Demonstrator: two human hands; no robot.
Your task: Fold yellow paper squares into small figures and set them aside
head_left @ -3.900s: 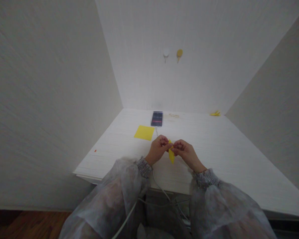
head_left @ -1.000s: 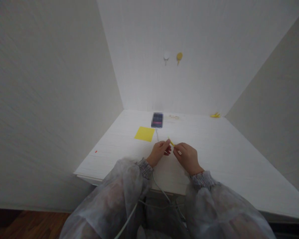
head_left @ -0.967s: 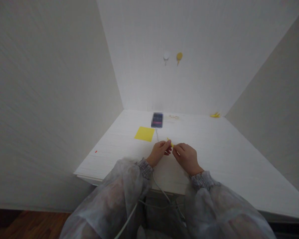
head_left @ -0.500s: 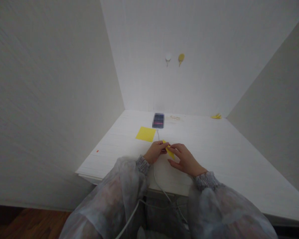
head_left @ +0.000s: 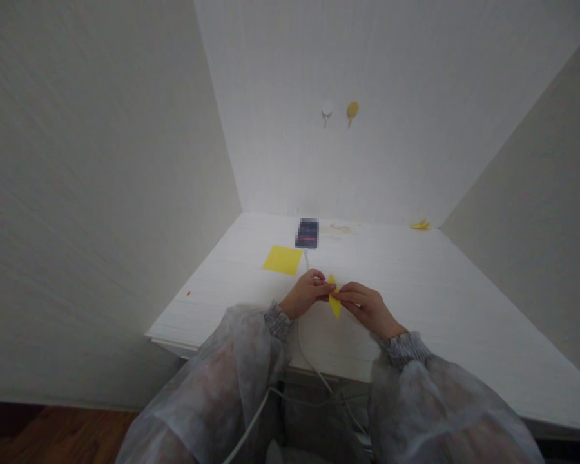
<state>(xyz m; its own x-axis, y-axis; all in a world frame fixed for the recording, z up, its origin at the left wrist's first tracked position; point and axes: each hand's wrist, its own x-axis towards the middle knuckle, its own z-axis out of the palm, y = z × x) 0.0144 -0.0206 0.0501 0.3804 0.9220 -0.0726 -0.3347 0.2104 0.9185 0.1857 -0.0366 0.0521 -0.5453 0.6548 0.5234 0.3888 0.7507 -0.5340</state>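
A piece of folded yellow paper [head_left: 335, 305] is held up between my hands, narrow and pointed at both ends. My left hand [head_left: 305, 294] pinches it from the left with thumb and fingers. From the right, the fingertips of my right hand [head_left: 368, 308] close on its middle. A flat square of yellow paper [head_left: 283, 260] lies on the white table beyond my left hand. Over by the right back corner rests another folded yellow paper [head_left: 419, 225].
A phone with a blurred screen [head_left: 307, 233] stands at the back, its white cable [head_left: 299, 338] running under my left hand and over the front edge. Two hooks, one white [head_left: 327, 110] and one yellow [head_left: 352, 110], hang on the back wall. An orange scrap [head_left: 188, 294] lies left.
The folded paper has shifted slightly right and turned more upright. My right hand's fingers, spread before, have come together on it, and my left fingertips have moved right.
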